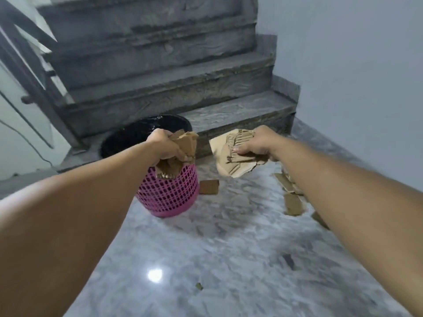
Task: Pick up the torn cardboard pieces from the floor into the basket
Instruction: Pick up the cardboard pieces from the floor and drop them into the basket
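From the head camera we see our left hand [164, 146] clenched around a bunch of torn cardboard scraps [183, 145]; the scraps stick out above and below the curled fingers, the lowest hanging in front of the pink mesh basket [170, 193], whose rim carries a black liner [142, 133]. Our right hand [256, 143] grips a larger torn sheet [229, 156], thumb pressed on its upper face, the other fingers hidden beneath; the sheet juts left of the hand, right of the basket and apart from it. On the marble floor [217, 248], one small piece [208, 187] lies just right of the basket; more pieces [293, 202] lie further right, partly hidden by our right forearm; a tiny scrap [199, 286] lies nearer us; grey stairs [171, 88] rise at the far side.
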The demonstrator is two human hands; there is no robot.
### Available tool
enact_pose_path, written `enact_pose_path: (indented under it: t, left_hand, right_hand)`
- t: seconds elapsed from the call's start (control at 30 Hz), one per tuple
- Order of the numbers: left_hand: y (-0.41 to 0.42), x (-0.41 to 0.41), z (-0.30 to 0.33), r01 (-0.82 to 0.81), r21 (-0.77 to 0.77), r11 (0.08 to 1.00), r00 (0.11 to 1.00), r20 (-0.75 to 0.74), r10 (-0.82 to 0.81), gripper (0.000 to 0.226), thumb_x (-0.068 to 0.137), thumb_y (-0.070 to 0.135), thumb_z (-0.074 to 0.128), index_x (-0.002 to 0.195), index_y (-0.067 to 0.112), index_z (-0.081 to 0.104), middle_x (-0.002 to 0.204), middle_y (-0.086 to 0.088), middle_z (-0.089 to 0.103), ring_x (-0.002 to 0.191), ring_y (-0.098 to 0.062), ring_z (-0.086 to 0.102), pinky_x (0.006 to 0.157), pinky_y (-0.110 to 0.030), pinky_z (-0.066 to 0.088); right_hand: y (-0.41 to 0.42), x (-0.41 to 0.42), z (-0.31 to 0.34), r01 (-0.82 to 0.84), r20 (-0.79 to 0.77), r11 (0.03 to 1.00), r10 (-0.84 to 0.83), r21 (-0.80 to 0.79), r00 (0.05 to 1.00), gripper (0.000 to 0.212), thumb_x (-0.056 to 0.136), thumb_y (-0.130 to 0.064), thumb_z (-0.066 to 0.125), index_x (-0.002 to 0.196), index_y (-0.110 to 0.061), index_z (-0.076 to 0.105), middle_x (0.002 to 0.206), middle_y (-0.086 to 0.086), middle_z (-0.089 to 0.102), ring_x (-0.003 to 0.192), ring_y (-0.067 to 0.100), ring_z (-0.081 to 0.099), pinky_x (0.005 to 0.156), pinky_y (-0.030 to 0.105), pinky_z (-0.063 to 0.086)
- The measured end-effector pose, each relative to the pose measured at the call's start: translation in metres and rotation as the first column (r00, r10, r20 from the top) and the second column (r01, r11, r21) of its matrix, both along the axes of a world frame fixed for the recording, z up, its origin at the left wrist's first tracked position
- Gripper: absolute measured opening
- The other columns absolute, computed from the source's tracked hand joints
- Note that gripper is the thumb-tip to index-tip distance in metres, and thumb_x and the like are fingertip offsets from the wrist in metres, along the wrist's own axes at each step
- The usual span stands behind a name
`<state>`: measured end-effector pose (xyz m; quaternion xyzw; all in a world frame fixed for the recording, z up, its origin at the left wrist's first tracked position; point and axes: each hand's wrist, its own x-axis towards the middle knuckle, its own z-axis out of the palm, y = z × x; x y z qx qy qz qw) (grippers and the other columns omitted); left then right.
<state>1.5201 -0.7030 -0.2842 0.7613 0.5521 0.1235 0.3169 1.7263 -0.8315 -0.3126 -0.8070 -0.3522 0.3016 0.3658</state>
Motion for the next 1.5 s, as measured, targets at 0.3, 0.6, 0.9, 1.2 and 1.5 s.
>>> enact_pose_path:
  t: [0.3, 0.6, 0.9, 1.2, 1.5]
  left_hand:
    - [0.101, -0.042, 0.006, -0.186, 0.008, 0.983, 0.981, 0.066, 0.185, 0.056, 0.055, 0.017, 0.094, 0.099, 0.006, 0.062, 0.099, -0.012, 0.068, 0.091, -0.029, 0.067, 0.084, -0.044, 0.058]
    - [0.168, -0.073, -0.039, -0.227, 0.014, 0.974, 0.968, 0.115, 0.224, 0.082, 0.059, 0.039, 0.09, 0.125, 0.011, 0.049, 0.118, -0.005, 0.062, 0.109, -0.025, 0.06, 0.097, -0.039, 0.049]
    - [0.123, -0.067, -0.064, -0.104, 0.431, 0.896, 0.994, 0.008, 0.111, 0.063, 0.076, 0.048, 0.076, 0.124, 0.013, 0.057, 0.12, -0.004, 0.061, 0.112, -0.023, 0.056, 0.095, -0.037, 0.047]
    - [0.028, -0.044, -0.11, 0.438, 0.484, 0.758, 0.898, -0.264, -0.351, 0.029, 0.075, 0.03, 0.078, 0.084, 0.008, 0.06, 0.081, -0.005, 0.062, 0.076, -0.028, 0.059, 0.066, -0.04, 0.053]
    - [-0.039, -0.047, -0.237, 0.619, -0.351, 0.703, 0.524, -0.482, -0.702, 0.04, 0.064, 0.019, 0.089, 0.092, 0.016, 0.061, 0.092, 0.002, 0.058, 0.083, -0.019, 0.056, 0.077, -0.033, 0.053]
  right_hand:
    - [0.152, -0.069, 0.031, -0.022, 0.102, 0.996, 0.013, 0.087, 0.995, 0.053, 0.084, -0.028, 0.075, 0.123, 0.001, 0.055, 0.121, 0.011, 0.062, 0.099, 0.025, 0.062, 0.076, 0.028, 0.049]
    - [0.23, -0.105, -0.008, 0.036, 0.105, 0.992, -0.049, 0.122, 0.993, 0.064, 0.082, -0.03, 0.076, 0.13, 0.0, 0.047, 0.132, 0.015, 0.057, 0.12, 0.029, 0.056, 0.083, 0.03, 0.044]
    - [0.184, -0.083, -0.025, 0.106, 0.044, 0.965, -0.12, 0.242, 0.992, 0.023, 0.077, -0.013, 0.077, 0.098, -0.013, 0.066, 0.101, 0.006, 0.071, 0.089, 0.024, 0.072, 0.084, 0.038, 0.059]
    - [0.082, -0.055, -0.074, 0.021, -0.039, 0.999, -0.019, 0.032, 0.999, 0.019, 0.079, -0.016, 0.08, 0.083, -0.011, 0.062, 0.092, 0.013, 0.071, 0.083, 0.022, 0.071, 0.066, 0.036, 0.061]
    - [0.001, -0.03, -0.169, -0.061, -0.043, 0.963, 0.052, -0.264, 0.998, 0.017, 0.083, -0.017, 0.076, 0.086, -0.007, 0.062, 0.09, 0.01, 0.066, 0.086, 0.022, 0.068, 0.076, 0.04, 0.06]
